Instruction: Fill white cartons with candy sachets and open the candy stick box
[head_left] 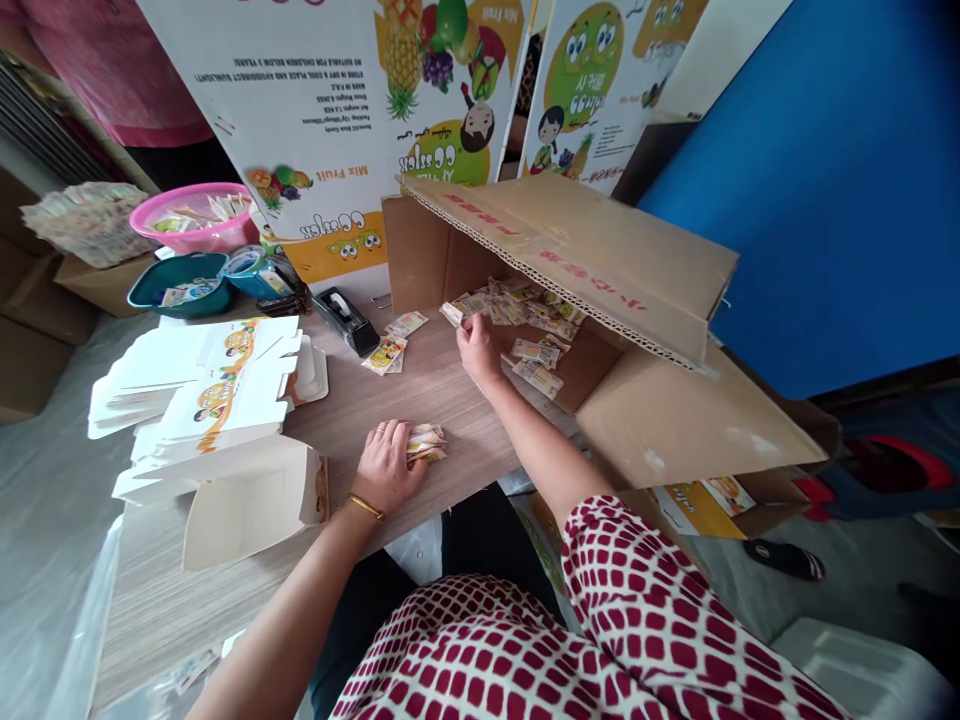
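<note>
My left hand point(388, 467) rests on the table with its fingers curled around a small stack of candy sachets point(426, 443). At the mouth of a cardboard box point(600, 235) lying on its side, my right hand point(480, 350) pinches a single candy sachet point(452, 314). Behind that hand, many loose sachets point(517, 305) are heaped inside the box, and a few lie nearer its front edge. Two or three more sachets point(386, 355) lie on the table beside a black tape dispenser point(346, 320).
An open white carton point(247, 500) and flat printed cartons point(202, 375) lie at left. Behind them stand a pink basket point(196, 215), a teal basket point(180, 285) and tape rolls point(255, 270). Large printed boxes point(322, 120) wall off the back. Someone in pink point(97, 70) stands at far left.
</note>
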